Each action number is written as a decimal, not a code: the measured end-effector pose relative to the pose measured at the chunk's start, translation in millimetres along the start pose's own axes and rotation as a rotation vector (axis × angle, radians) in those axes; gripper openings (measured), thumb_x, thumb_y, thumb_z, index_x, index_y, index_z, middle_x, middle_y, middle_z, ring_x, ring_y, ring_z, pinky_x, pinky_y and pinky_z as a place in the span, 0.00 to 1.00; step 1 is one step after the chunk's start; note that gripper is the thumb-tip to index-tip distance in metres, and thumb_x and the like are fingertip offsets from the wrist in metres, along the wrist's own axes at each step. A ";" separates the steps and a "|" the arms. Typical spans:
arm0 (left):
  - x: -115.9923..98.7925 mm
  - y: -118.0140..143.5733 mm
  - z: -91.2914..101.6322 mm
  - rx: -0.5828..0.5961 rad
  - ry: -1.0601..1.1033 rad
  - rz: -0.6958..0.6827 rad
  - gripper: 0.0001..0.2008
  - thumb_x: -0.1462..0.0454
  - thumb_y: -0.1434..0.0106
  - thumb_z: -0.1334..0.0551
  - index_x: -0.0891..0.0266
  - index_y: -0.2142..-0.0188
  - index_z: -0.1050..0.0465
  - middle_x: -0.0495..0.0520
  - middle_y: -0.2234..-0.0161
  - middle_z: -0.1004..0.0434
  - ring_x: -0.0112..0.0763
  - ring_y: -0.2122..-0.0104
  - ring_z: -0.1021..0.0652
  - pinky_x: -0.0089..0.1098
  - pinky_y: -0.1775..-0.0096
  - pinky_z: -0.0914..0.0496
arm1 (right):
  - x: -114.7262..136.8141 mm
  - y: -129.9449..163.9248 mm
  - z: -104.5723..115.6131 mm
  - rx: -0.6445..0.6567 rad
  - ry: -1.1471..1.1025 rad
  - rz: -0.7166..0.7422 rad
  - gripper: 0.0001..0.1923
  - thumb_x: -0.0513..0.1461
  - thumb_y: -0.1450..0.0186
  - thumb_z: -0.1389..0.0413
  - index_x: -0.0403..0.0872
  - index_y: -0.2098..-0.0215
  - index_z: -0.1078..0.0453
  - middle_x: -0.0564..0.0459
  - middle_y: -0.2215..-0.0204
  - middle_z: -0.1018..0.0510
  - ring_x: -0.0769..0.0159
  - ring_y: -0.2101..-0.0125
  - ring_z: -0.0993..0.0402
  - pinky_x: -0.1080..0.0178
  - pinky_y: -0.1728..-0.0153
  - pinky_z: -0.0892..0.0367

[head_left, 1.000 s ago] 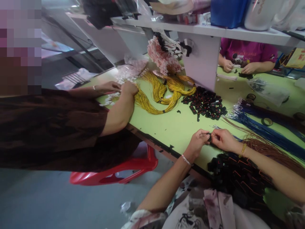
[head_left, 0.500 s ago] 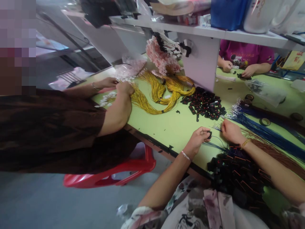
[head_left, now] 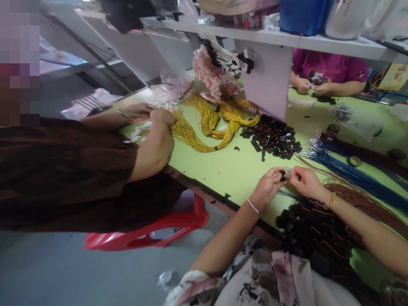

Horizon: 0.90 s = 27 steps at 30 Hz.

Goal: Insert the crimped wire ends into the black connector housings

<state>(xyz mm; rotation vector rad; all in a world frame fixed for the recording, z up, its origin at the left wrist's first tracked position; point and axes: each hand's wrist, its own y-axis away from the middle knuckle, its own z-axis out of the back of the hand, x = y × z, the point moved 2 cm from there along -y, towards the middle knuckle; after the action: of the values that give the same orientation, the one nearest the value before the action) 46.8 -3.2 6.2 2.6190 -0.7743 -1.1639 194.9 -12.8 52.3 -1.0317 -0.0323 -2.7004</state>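
Observation:
My left hand [head_left: 269,187] pinches a small black connector housing [head_left: 283,175] between thumb and fingers. Right up against it, my right hand [head_left: 305,182] is closed on thin wires with silvery tips [head_left: 287,169]. Blue wires [head_left: 285,193] trail below the two hands. Beyond them lies a pile of black housings [head_left: 274,136]. Nearer my body a dark heap of black pieces with orange edges [head_left: 314,233] covers the table edge. Bundles of blue wires [head_left: 344,170] and brown wires [head_left: 360,202] stretch off to the right of my right hand.
At left a co-worker's hands [head_left: 161,117] work by a bundle of yellow wires [head_left: 207,142]. Across the table sits another person in a purple shirt [head_left: 331,70]. A shelf [head_left: 267,38] spans above the green table [head_left: 204,170]. Tape rolls [head_left: 353,161] lie at right; a red stool [head_left: 146,233] stands below.
My right hand has moved left and nearer, bringing wire tips against the black housing. My left hand has shifted slightly right. Across the table, the other person's hands have come together.

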 end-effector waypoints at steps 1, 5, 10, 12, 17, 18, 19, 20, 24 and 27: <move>0.2 0.0 0.2 0.003 0.003 -0.002 0.09 0.71 0.44 0.39 0.64 0.63 0.30 0.52 0.67 0.28 0.25 0.67 0.27 0.29 0.61 0.31 | -0.7 0.1 -0.5 0.005 0.017 -0.014 0.08 0.39 0.41 0.50 0.46 0.77 0.36 0.58 0.83 0.33 0.72 0.81 0.43 0.68 0.78 0.51; 0.0 0.9 0.7 0.016 -0.008 -0.012 0.09 0.70 0.44 0.38 0.64 0.62 0.31 0.53 0.66 0.28 0.25 0.67 0.26 0.30 0.59 0.32 | -2.5 -0.8 -2.7 0.025 0.036 -0.042 0.08 0.39 0.41 0.50 0.46 0.78 0.36 0.58 0.83 0.33 0.72 0.81 0.43 0.68 0.78 0.51; -1.3 2.3 -0.9 0.029 -0.015 -0.003 0.10 0.70 0.45 0.36 0.64 0.62 0.31 0.52 0.67 0.28 0.25 0.67 0.27 0.28 0.61 0.31 | -4.9 -1.3 -4.3 0.019 -0.019 -0.054 0.09 0.40 0.41 0.50 0.46 0.78 0.38 0.59 0.84 0.35 0.72 0.81 0.44 0.68 0.79 0.51; -1.8 3.0 -1.6 0.032 -0.015 -0.008 0.10 0.69 0.46 0.36 0.64 0.63 0.31 0.52 0.68 0.28 0.25 0.68 0.27 0.28 0.62 0.31 | -6.7 -1.5 -5.2 0.020 -0.040 -0.063 0.09 0.40 0.42 0.50 0.46 0.79 0.38 0.59 0.84 0.36 0.73 0.82 0.45 0.68 0.79 0.52; 0.6 5.2 -3.4 -0.017 -0.110 -0.082 0.14 0.67 0.49 0.32 0.64 0.62 0.30 0.50 0.68 0.29 0.23 0.69 0.27 0.28 0.61 0.31 | -12.2 -3.4 -10.6 0.045 -0.196 -0.093 0.08 0.40 0.43 0.51 0.46 0.78 0.38 0.59 0.84 0.38 0.73 0.82 0.45 0.69 0.80 0.50; 1.9 5.6 -4.2 -0.033 -0.145 -0.109 0.14 0.66 0.49 0.31 0.64 0.62 0.30 0.50 0.68 0.28 0.23 0.69 0.27 0.28 0.62 0.31 | -12.8 -3.7 -11.5 0.056 -0.229 -0.097 0.08 0.40 0.43 0.51 0.46 0.78 0.39 0.59 0.84 0.38 0.73 0.82 0.46 0.69 0.80 0.50; 3.3 5.8 -5.0 -0.050 -0.178 -0.140 0.14 0.66 0.50 0.31 0.65 0.63 0.29 0.50 0.68 0.28 0.23 0.69 0.27 0.28 0.63 0.31 | -12.9 -3.9 -12.0 0.066 -0.244 -0.094 0.08 0.40 0.42 0.51 0.46 0.78 0.39 0.59 0.84 0.38 0.73 0.82 0.46 0.69 0.80 0.50; 4.6 5.8 -5.7 -0.068 -0.204 -0.169 0.14 0.65 0.50 0.31 0.65 0.64 0.29 0.51 0.68 0.28 0.23 0.70 0.27 0.28 0.64 0.32 | -12.5 -3.9 -11.9 0.070 -0.239 -0.082 0.09 0.40 0.42 0.51 0.46 0.78 0.39 0.59 0.83 0.38 0.73 0.82 0.46 0.69 0.80 0.50; 8.1 3.1 -6.2 -0.137 -0.220 -0.182 0.15 0.64 0.52 0.30 0.65 0.66 0.30 0.51 0.70 0.27 0.23 0.71 0.28 0.28 0.66 0.32 | -7.7 -2.8 -7.9 0.036 -0.095 0.040 0.09 0.39 0.39 0.52 0.46 0.77 0.38 0.58 0.82 0.35 0.72 0.80 0.44 0.68 0.78 0.50; 9.4 0.0 -4.7 -0.158 -0.219 -0.135 0.16 0.63 0.53 0.30 0.65 0.66 0.30 0.51 0.70 0.27 0.23 0.72 0.28 0.28 0.66 0.32 | -4.5 -0.8 -7.4 0.025 -0.009 0.078 0.09 0.38 0.39 0.51 0.46 0.76 0.37 0.57 0.81 0.33 0.72 0.80 0.43 0.68 0.76 0.50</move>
<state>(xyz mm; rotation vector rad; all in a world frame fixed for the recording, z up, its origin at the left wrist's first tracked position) 55.5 -8.4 3.4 2.4738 -0.5222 -1.5030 193.1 -11.8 43.8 -1.0166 -0.0273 -2.6185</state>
